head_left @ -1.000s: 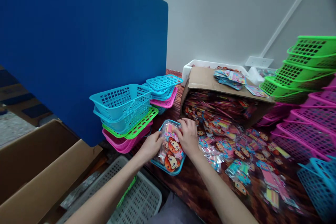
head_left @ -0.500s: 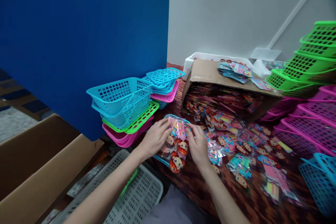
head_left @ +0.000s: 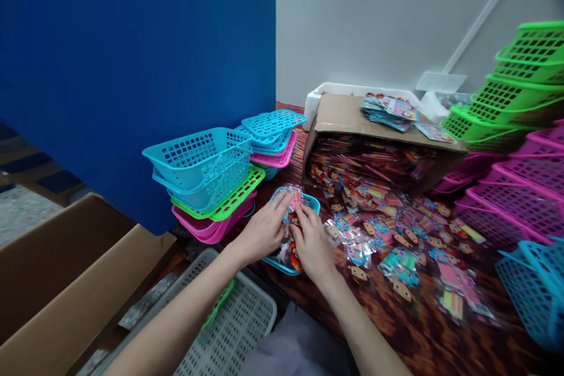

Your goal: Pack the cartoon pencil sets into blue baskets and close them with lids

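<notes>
A small blue basket (head_left: 313, 204) stands in front of me on the dark wood-grain table. In it lie clear plastic packets (head_left: 294, 198) with pink pieces and red-haired cartoon figures, partly covered by my hands. My left hand (head_left: 265, 224) rests over the basket's left side, fingers stretched along the packets. From the right, my right hand (head_left: 312, 242) reaches over the rim, its fingers extended flat on the packets. The two hands are close together, fingertips almost meeting. Loose packets (head_left: 400, 264) of the same sort are spread over the table just right of the basket.
A tipped cardboard box (head_left: 341, 114) spills packets, with flat cards (head_left: 392, 111) on top. Stacked blue baskets (head_left: 198, 158) stand left, beside a blue panel (head_left: 132, 41). Green baskets (head_left: 511, 100) and pink baskets (head_left: 520, 188) rise at right. A grey crate (head_left: 238, 317) sits below.
My right hand has moved left, from the side of the packets to over them. The packets sit lower in the blue basket, whose rim shows more. The view has shifted slightly.
</notes>
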The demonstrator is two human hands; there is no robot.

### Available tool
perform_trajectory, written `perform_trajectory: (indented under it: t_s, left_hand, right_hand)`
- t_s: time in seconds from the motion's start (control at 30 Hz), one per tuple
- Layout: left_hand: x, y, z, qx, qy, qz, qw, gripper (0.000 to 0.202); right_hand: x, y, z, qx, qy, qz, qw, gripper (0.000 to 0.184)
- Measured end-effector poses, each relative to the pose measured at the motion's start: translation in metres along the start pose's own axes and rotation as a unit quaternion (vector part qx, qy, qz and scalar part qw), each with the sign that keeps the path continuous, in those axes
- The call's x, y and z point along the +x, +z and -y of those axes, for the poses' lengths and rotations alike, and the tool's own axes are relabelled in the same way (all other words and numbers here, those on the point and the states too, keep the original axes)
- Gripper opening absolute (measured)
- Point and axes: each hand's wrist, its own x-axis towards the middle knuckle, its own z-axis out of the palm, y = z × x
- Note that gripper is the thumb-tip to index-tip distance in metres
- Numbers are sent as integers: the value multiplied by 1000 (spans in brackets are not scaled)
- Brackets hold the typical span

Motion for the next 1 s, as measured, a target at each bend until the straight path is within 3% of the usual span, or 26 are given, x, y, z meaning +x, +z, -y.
perform_trajectory:
  t_s: [0.13,0.27,0.4,0.57,0.67,0.77,0.87,1.0]
  left_hand:
    - [7,-8,-5,37,31,68,997,57]
    - [5,-1,-7,59,8,65,996,51]
    - [-3,5,1,60,1,61,996,51]
    - [1,7,20,16,5,60,998,50]
    - [12,8,23,59,12,53,997,46]
    - [23,7,18,129,59,65,988,41]
    - [24,10,14,170,70,61,981,38]
    - [15,13,15,165,42,51,984,45]
  right_hand:
    - [-14,-6,2,28,0,-29,999,40]
    - [-54,-11,6,-11,18,-70,997,49]
    - [-82,-9,14,-51,2,-30,998,65]
    - [-64,-10,15,-95,14,-16,995,52]
    - [-38,-8,18,-143,5,4,990,51]
    - [-22,-7,23,-169,4,17,985,47]
    - [-29,-9,24,-134,15,-3,991,46]
    - [-63,-9,21,-89,25,-46,995,60]
